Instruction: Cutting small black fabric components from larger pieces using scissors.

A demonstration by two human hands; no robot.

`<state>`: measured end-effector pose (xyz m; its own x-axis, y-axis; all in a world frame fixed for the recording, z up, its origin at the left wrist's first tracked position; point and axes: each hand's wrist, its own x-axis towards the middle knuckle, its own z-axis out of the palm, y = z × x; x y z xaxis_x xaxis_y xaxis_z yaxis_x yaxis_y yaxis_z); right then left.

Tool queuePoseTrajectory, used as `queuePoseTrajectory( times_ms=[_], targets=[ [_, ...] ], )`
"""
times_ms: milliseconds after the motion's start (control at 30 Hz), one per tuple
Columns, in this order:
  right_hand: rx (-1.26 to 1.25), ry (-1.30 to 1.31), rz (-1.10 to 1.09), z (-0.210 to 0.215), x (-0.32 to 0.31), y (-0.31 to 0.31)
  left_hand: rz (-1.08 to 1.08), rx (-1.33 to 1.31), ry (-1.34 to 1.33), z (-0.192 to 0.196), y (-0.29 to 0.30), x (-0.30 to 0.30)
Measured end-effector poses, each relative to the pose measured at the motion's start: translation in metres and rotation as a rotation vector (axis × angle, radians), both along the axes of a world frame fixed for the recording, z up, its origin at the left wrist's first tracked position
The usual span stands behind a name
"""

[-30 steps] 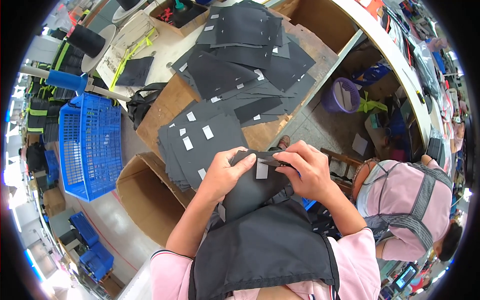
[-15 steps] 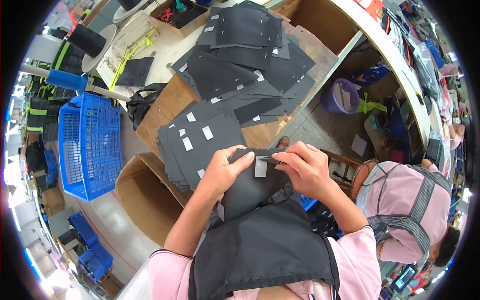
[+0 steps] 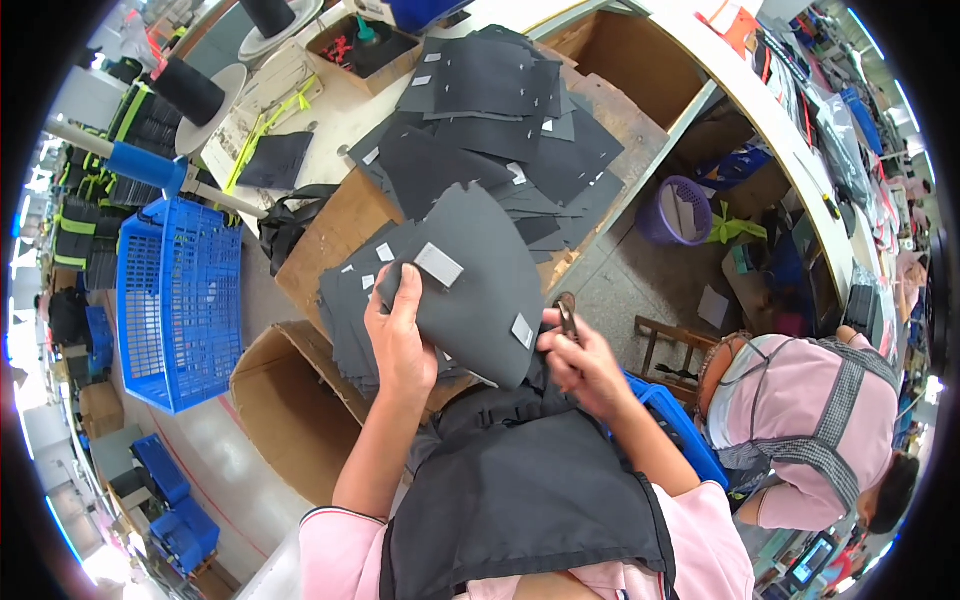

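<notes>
My left hand (image 3: 403,335) grips the left edge of a dark grey fabric panel (image 3: 480,270), with the thumb on top beside a white label. The panel is held up and tilted above a stack of like panels, and a second white label sits near its lower right corner. Close to that corner, my right hand (image 3: 583,365) is curled closed, apart from the panel. A narrow dark shape shows at its fingers, too blurred to name. Beneath and behind lie several stacked dark panels (image 3: 350,335) with small white labels.
More dark panels (image 3: 485,75) cover the wooden board (image 3: 310,235). An open cardboard box (image 3: 290,400) and a blue plastic basket (image 3: 180,300) stand at the left. A purple bin (image 3: 680,215) is on the floor at the right, near a person in pink (image 3: 810,420).
The panel has been lifted forward and turned to lie broad side up in my left hand. My right hand has let go of its edge and moved down, now closed beside it.
</notes>
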<state>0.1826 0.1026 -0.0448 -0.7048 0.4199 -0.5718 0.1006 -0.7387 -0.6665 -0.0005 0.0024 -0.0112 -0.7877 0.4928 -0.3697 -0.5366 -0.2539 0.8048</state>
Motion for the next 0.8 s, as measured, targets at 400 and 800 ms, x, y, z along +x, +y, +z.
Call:
queuePoseTrajectory(
  times_ms=[400, 800],
  targets=[
    [0.961, -0.016, 0.390, 0.023, -0.029, 0.035, -0.110, -0.438, 1.177, 0.001, -0.023, -0.003],
    [1.496, -0.141, 0.059, 0.035, -0.030, 0.009, -0.665, -0.243, -0.113, -0.010, -0.020, 0.009]
  ],
)
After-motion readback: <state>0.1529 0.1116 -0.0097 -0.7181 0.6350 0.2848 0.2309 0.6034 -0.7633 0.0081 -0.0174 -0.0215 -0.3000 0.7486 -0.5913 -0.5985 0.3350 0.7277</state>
